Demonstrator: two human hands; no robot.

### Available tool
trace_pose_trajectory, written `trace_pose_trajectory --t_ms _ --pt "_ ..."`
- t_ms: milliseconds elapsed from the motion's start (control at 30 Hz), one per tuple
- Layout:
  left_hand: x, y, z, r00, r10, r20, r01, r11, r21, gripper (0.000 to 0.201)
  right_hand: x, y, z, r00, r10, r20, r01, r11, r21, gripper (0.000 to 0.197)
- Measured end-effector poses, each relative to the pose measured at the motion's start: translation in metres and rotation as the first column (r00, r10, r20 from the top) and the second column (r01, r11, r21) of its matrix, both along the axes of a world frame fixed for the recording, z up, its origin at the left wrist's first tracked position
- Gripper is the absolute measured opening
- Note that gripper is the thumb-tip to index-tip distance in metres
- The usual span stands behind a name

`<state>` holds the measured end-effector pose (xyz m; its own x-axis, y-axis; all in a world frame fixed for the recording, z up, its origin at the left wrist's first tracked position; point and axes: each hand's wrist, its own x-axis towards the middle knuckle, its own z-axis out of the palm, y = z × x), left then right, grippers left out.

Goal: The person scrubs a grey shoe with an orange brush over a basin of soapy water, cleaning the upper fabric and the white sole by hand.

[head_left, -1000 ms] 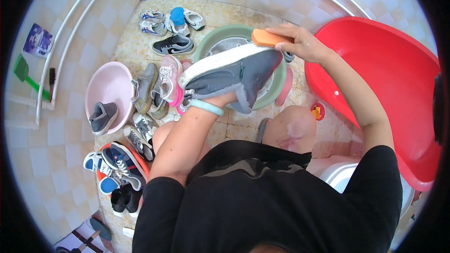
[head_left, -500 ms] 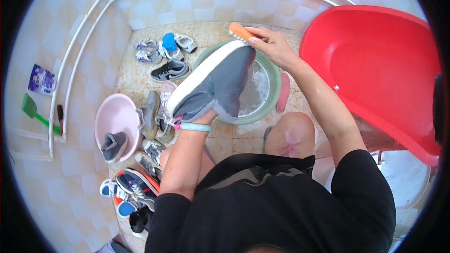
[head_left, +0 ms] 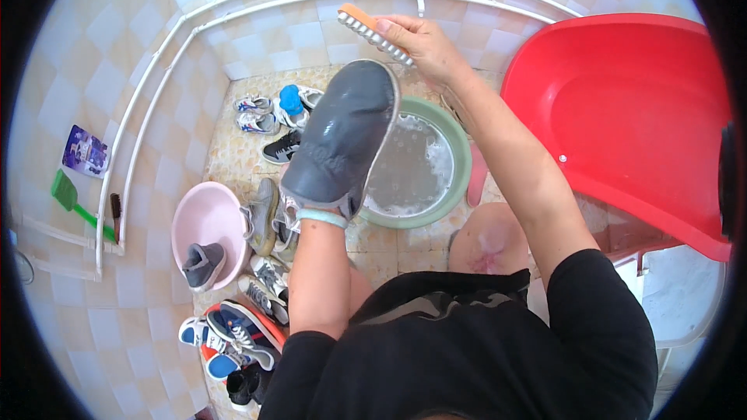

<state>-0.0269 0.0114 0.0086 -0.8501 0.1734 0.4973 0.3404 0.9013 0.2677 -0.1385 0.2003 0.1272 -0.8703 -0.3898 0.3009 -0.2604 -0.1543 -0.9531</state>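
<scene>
- Here's the dark grey shoe [head_left: 342,132], raised toe-up over the left edge of the green basin [head_left: 464,163]!
- The left hand is tucked inside that shoe, hidden, so I can't tell how its fingers sit.
- Beyond the green basin, the right hand [head_left: 424,43] is clamped on an orange brush [head_left: 358,12], white bristles facing down, just apart from the toe.
- Left of the green basin: a pink basin [head_left: 191,214] with another shoe [head_left: 204,266] in it.
</scene>
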Motion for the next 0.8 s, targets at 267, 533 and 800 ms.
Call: trace_pose_trajectory --t_ms 267,533,800 --pt "0.010 -0.007 0.030 1.000 -0.010 -0.023 0.013 0.992 0.123 0.044 0.013 -0.017 0.034 0.919 0.247 -0.307 0.023 0.745 0.666 0.034" --pt "-0.010 -0.001 0.034 0.984 -0.067 -0.164 0.145 0.835 0.531 0.034 0.083 -0.004 -0.053 0.935 -0.255 -0.247 0.251 0.967 -0.048 0.035" --pt "0.013 0.016 0.069 0.964 -0.109 -0.242 0.134 0.987 0.090 0.025 0.017 -0.023 0.001 0.921 -0.031 -0.389 0.212 0.877 0.431 0.034"
